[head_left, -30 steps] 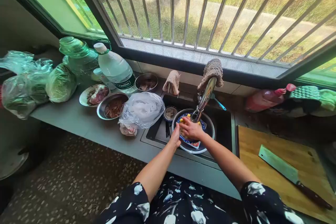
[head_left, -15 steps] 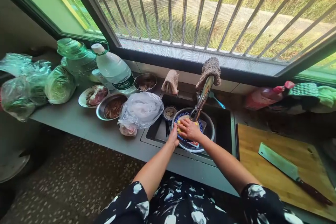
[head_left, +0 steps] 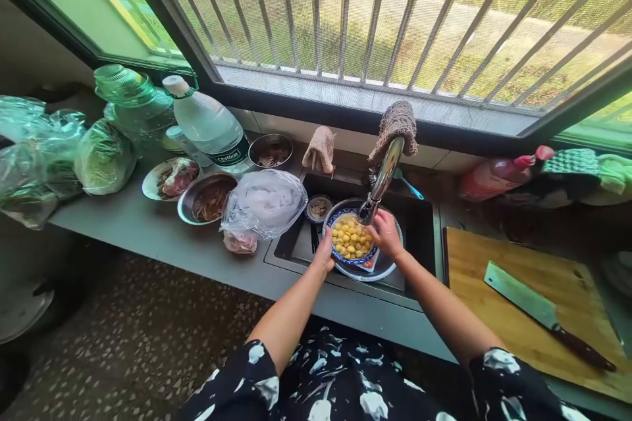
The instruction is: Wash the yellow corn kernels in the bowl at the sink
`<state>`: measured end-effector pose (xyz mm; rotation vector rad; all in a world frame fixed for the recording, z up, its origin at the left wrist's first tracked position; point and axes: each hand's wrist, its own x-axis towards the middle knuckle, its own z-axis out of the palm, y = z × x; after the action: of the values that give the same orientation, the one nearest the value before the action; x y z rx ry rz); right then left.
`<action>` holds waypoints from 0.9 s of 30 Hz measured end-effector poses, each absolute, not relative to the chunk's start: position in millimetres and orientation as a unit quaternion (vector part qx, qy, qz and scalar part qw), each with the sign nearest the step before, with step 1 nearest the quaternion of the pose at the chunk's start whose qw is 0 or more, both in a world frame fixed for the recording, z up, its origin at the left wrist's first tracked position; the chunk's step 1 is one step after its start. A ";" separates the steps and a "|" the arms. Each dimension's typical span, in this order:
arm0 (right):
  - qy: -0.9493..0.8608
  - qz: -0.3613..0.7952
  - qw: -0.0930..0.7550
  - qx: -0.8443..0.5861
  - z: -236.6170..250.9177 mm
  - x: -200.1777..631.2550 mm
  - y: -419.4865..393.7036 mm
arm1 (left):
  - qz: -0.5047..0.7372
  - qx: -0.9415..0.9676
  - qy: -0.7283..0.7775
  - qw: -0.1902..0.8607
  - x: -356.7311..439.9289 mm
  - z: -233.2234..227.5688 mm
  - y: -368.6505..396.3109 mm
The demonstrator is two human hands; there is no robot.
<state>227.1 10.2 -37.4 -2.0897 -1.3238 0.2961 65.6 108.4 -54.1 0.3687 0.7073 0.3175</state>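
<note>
Under the faucet (head_left: 379, 187) is a blue-and-white patterned bowl (head_left: 353, 260) full of small, round yellow pieces, which look like peeled chestnuts (head_left: 351, 237). My left hand (head_left: 324, 251) is closed on the bowl's left rim, thumb uppermost. At the opposite rim, close beside the faucet's spout, my right hand (head_left: 388, 234) has its fingers curled over the edge; some fingertips are hard to make out. The bowl sits within a larger metal basin (head_left: 397, 253) in the dark sink (head_left: 423, 237). A red-and-white packet (head_left: 369, 262) shows beneath the bowl's right side.
Right of the sink, a cleaver (head_left: 523, 296) lies on a wooden cutting board (head_left: 469, 329). A small dish (head_left: 319, 209) stands in the sink's left part. Leftward are a plastic-wrapped bundle (head_left: 266, 204), a metal bowl (head_left: 184, 210), a plate of meat (head_left: 151, 184) and a large water bottle (head_left: 210, 122).
My right hand has moved off the yellow pieces to the bowl's right rim, uncovering them. My left hand stays on the left rim. The view has shifted slightly.
</note>
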 end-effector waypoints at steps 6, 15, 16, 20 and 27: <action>-0.254 0.451 0.473 -0.713 -79.0 223.6 -10.3 | 0.136 0.240 0.384 0.881 70.2 -52.4 123.8; -0.191 0.394 0.591 -0.678 -84.2 203.7 -28.7 | 0.267 0.576 0.327 0.700 96.1 -28.4 105.3; -0.200 0.384 0.582 -0.689 -83.3 203.4 -31.3 | 0.253 0.586 0.309 0.705 100.7 -28.1 99.3; -0.209 0.354 0.555 -0.723 -76.6 203.4 -40.2 | 0.231 0.635 0.258 0.690 116.0 -32.6 82.8; -0.252 0.282 0.484 -0.789 -60.9 208.0 -46.2 | 0.216 0.660 0.249 0.675 111.8 -36.0 75.9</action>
<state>208.0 -46.2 -60.9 -1.9223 -0.6147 0.6871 111.8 75.9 -36.0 1.4836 0.5596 0.4859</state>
